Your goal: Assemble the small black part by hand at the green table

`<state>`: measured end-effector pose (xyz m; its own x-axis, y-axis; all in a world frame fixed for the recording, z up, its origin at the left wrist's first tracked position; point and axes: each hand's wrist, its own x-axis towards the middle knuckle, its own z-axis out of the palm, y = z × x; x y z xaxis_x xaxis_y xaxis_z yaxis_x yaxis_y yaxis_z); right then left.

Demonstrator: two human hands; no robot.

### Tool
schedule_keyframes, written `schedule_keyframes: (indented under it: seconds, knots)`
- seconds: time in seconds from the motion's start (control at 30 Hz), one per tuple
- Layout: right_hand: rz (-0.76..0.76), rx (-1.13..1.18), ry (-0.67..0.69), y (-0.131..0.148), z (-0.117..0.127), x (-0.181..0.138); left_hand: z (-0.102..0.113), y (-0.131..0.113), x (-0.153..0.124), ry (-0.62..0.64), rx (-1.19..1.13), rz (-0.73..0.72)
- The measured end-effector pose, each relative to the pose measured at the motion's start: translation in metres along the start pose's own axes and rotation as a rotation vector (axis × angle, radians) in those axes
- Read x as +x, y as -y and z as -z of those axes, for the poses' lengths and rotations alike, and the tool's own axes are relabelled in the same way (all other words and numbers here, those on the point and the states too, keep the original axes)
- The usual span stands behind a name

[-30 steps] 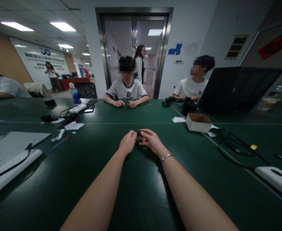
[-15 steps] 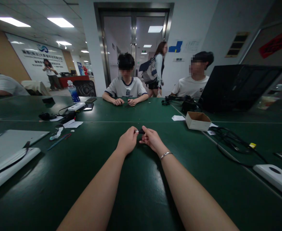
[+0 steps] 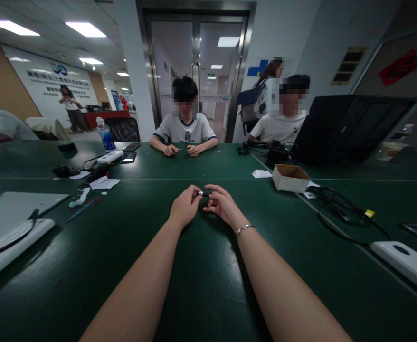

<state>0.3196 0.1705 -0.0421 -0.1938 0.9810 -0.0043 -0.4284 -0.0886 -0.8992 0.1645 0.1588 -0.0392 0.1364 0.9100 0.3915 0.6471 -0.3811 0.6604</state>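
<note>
Over the green table, my left hand [image 3: 184, 207] is closed, with thumb and forefinger pinching the silver end of a small black cylinder-like object [image 3: 205, 194]. Its exact kind is too small to make out. On the other side, my right hand [image 3: 222, 204] has its fingers apart around the black end. The right thumb appears to touch that end, while the forefinger stretches above it. A silver bracelet circles my right wrist. The fingers partly hide the object.
A small open cardboard box [image 3: 291, 179] and tangled black cables [image 3: 340, 209] lie to the right, near a white power bank-like device [image 3: 404, 256]. At left are a grey laptop-like slab [image 3: 23, 204] and a blue tool [image 3: 82, 212]. A person [image 3: 184, 124] sits opposite.
My right fingers have loosened from their pinch and spread apart, showing more of the silver end. My left hand keeps its hold. Behind, a walking person has moved right.
</note>
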Motion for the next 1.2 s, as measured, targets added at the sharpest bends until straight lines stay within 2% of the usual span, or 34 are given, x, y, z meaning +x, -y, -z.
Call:
schedule_keyframes:
  seconds: [0.23, 0.43, 0.57, 0.77, 1.03, 1.2]
  knots:
    - [-0.014, -0.095, 0.001, 0.0, -0.003, 0.001, 0.001, -0.008, -0.003, 0.036, 0.006, 0.015]
    - [0.015, -0.125, -0.007, -0.003, -0.003, 0.001, 0.001, -0.002, -0.001, 0.07, 0.069, 0.045]
    - [0.013, -0.124, -0.011, -0.005, -0.003, 0.002, 0.0, 0.004, 0.0, 0.081, -0.004, 0.104]
    - [0.012, -0.087, 0.004, -0.005, 0.0, 0.003, -0.006, 0.01, 0.001, 0.068, -0.169, 0.103]
    - [0.023, -0.093, 0.012, -0.004, -0.001, 0.003, -0.01, 0.016, 0.008, 0.085, -0.194, 0.148]
    - [0.012, -0.102, -0.025, -0.002, -0.004, 0.002, -0.009, 0.015, 0.007, 0.086, -0.19, 0.111]
